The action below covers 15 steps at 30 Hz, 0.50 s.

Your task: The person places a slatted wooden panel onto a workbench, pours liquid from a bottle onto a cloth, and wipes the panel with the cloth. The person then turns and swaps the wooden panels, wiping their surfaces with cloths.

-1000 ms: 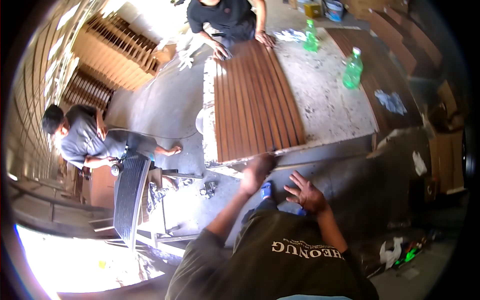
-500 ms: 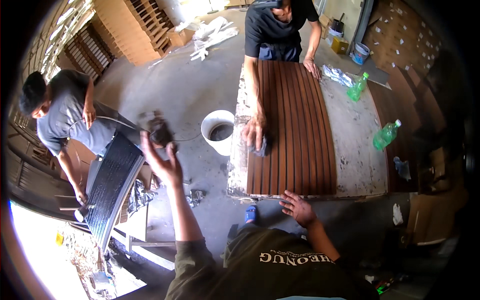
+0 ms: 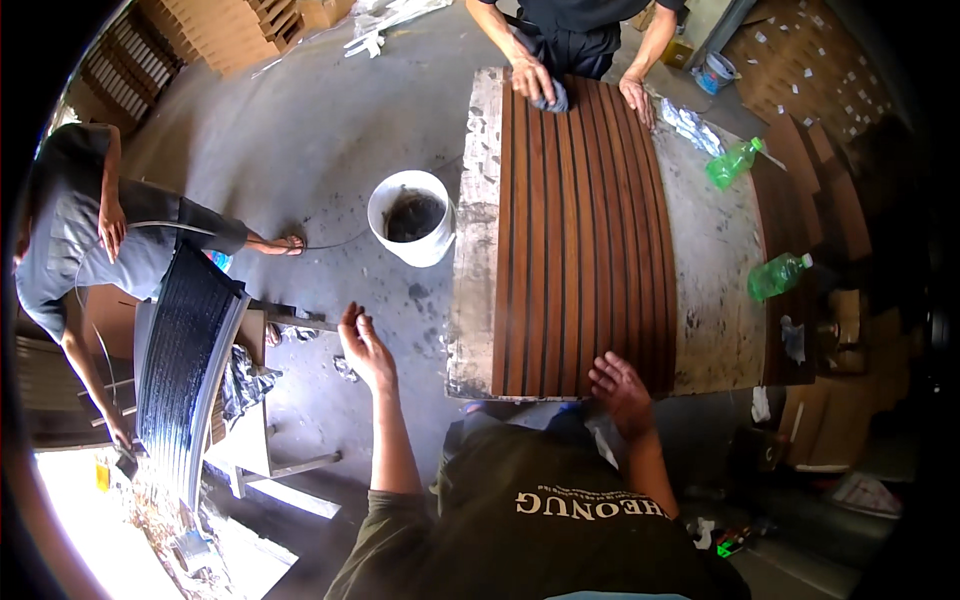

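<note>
My left hand hangs out over the concrete floor, left of the worktable, fingers loosely apart and holding nothing. My right hand rests with spread fingers on the near end of a brown slatted wooden panel that lies on the table. At the panel's far end a co-worker presses a blue-grey rag onto the slats with one hand and rests the other hand on them. A white bucket of dark liquid stands on the floor beside the table, ahead of my left hand.
Two green plastic bottles lie on the table's right side. At left another person bends over a dark slatted panel on a stand. Stacked slatted panels sit at the back left. Cardboard and scraps litter the right.
My left hand swung out from the panel's edge, held a dark object up half a second ago, and is now lower and empty. The co-worker's rag hand moved to the panel's far end.
</note>
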### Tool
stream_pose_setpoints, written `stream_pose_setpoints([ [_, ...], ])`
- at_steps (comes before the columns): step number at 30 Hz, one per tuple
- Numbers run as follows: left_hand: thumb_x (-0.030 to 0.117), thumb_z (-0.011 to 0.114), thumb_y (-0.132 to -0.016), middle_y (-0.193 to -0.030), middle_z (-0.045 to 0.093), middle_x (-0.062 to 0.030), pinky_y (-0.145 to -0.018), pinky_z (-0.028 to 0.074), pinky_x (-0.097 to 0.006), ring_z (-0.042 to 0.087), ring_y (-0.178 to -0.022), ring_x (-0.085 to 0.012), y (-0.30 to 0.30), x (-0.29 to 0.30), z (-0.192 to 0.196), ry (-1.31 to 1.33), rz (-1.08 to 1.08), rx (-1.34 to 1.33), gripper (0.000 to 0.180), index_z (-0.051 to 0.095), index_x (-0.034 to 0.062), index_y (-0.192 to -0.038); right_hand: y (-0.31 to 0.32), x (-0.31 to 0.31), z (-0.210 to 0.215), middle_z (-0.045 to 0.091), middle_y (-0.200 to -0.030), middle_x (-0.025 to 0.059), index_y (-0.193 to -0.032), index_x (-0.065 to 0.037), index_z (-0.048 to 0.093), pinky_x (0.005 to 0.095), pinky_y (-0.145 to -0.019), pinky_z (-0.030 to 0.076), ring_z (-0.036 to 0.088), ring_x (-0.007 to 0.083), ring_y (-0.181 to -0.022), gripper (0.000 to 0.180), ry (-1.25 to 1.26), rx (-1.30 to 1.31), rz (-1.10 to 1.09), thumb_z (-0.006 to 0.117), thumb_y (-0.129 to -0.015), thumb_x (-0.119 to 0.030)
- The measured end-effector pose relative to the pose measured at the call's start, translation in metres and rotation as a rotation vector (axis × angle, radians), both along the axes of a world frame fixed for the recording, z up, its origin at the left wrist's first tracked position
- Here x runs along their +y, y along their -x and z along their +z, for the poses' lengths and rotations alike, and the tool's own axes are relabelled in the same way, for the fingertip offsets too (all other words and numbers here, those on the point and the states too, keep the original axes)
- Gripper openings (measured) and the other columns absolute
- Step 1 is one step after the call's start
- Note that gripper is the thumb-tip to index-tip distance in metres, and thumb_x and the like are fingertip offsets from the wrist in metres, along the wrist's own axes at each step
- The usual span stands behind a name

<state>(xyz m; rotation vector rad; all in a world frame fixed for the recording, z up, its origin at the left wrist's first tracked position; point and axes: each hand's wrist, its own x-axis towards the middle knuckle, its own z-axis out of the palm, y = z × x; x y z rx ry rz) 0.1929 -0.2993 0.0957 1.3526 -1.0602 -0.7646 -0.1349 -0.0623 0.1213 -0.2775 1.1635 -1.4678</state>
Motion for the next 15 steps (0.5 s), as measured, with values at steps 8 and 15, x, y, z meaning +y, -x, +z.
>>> stream_pose_setpoints([
  [8,0.012,0.059,-0.088,-0.112,0.058,-0.0176,-0.090,0.043,-0.038,0.057,-0.102,-0.0289,0.126,0.040,-0.014,-0.146,-0.374,-0.522,0.033,0.055,0.0005,-0.118,0.107,-0.022,-0.031,0.061,-0.114,0.0113,-0.113,-0.002,0.057,0.0320,-0.087,0.049,0.059,0.0190,-0.102,0.032,0.170,0.970,-0.010,0.066,-0.083,-0.012],
  [15,0.047,0.044,-0.091,-0.121,0.054,-0.0151,-0.090,0.044,-0.047,0.053,-0.109,-0.0347,0.169,0.075,-0.033,0.094,-0.294,-1.064,0.048,0.052,0.0140,-0.126,0.228,0.018,-0.011,0.066,-0.091,0.0113,-0.097,-0.007,0.064,0.0355,-0.073,0.051,0.064,0.0262,-0.083,0.021,-0.386,1.365,-0.402,0.064,-0.079,-0.018],
])
